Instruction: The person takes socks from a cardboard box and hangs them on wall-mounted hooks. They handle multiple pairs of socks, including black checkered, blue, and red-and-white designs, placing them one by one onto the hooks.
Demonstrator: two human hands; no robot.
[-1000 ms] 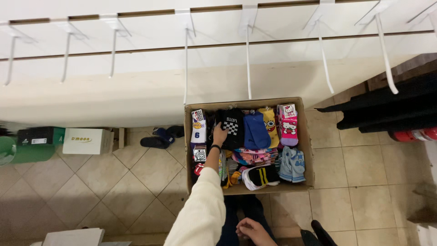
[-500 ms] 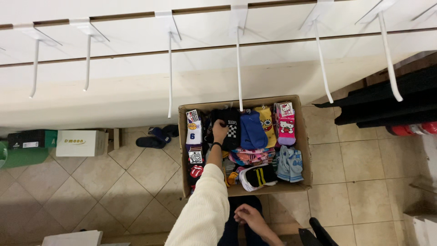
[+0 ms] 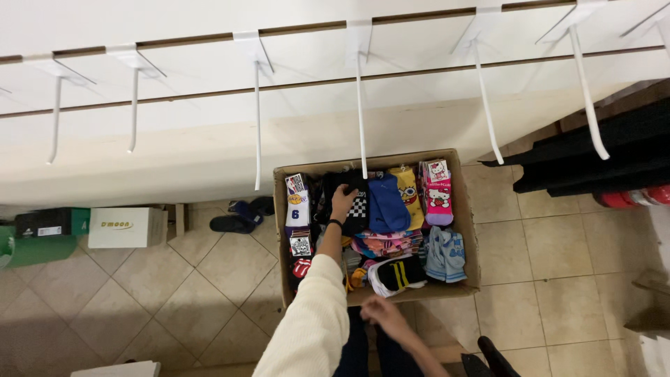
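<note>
The cardboard box [image 3: 469, 230] on the tiled floor is the landmark: it sits below the white wall hooks [image 3: 361, 105], packed with pairs of socks. The left hand [image 3: 343, 202] reaches into the box's far half, fingers curled down onto a black checkered sock pair [image 3: 357, 206] just left of the blue socks [image 3: 386, 202]; whether it has pinched the pair or only rests on it I cannot tell. The right hand [image 3: 382, 314] hovers at the box's near edge, loosely open and holding nothing. To do this well, I would judge it best to grip the pair by its card header, lift it straight up so the blue socks and the yellow cartoon socks [image 3: 407, 192] beside it stay undisturbed, and steady the box with the free hand.
</note>
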